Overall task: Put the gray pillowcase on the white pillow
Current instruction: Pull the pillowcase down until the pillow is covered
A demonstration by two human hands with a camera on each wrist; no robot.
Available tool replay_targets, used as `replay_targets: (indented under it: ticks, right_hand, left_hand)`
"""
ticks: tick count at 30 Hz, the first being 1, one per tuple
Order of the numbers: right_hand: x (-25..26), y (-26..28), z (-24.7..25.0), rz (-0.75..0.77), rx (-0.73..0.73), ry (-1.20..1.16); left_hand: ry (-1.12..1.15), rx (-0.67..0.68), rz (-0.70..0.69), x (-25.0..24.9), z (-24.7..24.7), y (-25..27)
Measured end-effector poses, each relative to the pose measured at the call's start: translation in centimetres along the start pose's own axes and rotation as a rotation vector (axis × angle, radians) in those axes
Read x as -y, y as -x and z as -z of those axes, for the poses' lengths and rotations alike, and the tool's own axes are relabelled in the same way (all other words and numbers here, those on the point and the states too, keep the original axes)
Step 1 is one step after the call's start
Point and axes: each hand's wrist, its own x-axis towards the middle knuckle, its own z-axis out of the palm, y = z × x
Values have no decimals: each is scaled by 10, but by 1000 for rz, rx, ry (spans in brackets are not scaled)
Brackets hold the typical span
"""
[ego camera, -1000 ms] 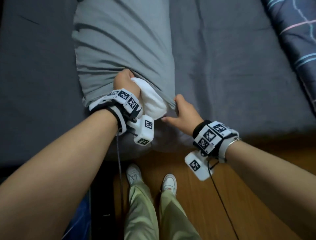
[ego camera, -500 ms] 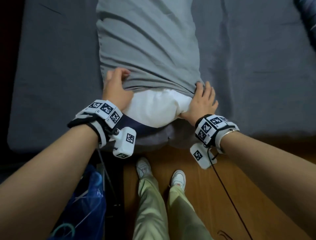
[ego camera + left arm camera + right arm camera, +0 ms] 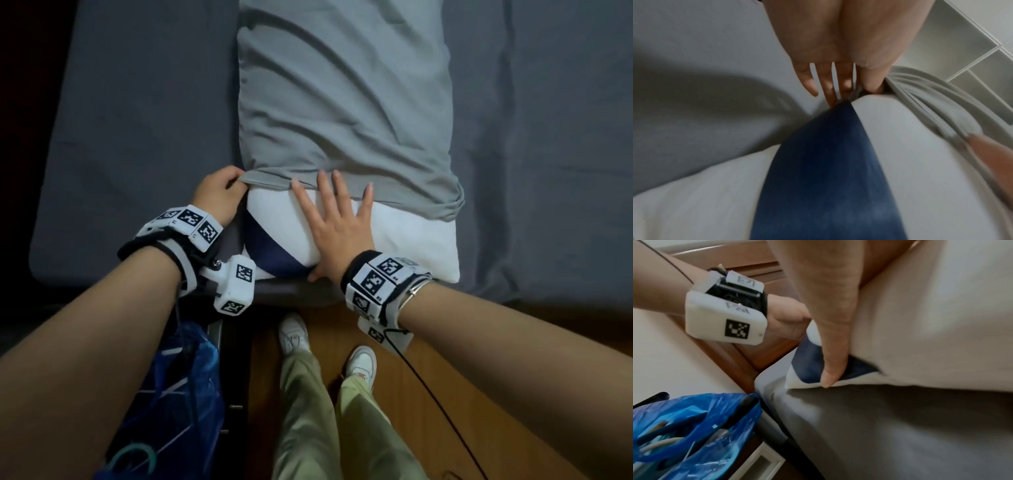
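Observation:
The gray pillowcase (image 3: 342, 102) covers most of the white pillow (image 3: 418, 240), which lies lengthwise on the bed. The pillow's near end sticks out bare, with a dark blue patch (image 3: 270, 253) at its left corner. My left hand (image 3: 219, 192) pinches the pillowcase's open hem at its left corner; in the left wrist view the thumb and fingers (image 3: 840, 81) hold the gray hem (image 3: 920, 91). My right hand (image 3: 335, 219) lies flat on the bare pillow end with straight spread fingers, the fingertips at the hem. Its thumb (image 3: 830, 356) presses the pillow's lower edge.
A dark gray sheet (image 3: 144, 120) covers the bed. A blue plastic bag (image 3: 178, 394) sits on the floor at the lower left. My legs and white shoes (image 3: 294, 335) stand on the wooden floor (image 3: 428, 394) by the bed edge.
The right hand let go of the pillowcase's right hem and moved left, now flat on the bare pillow end. The left hand keeps its hold on the left hem.

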Motion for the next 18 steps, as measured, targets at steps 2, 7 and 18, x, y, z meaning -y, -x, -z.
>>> replay_targets:
  ticks: [2,7,18]
  right_hand:
    - [19,-15,-2,-59,-78,-41]
    - [10,-63,20,-343,-257,-361]
    - [-8,-76,60,-329,-212,-735]
  left_hand:
    - [15,70,-32,0,6,2]
    - [68,246,-34,-2,29,12]
    - [-205,174,20,-31,22,44]
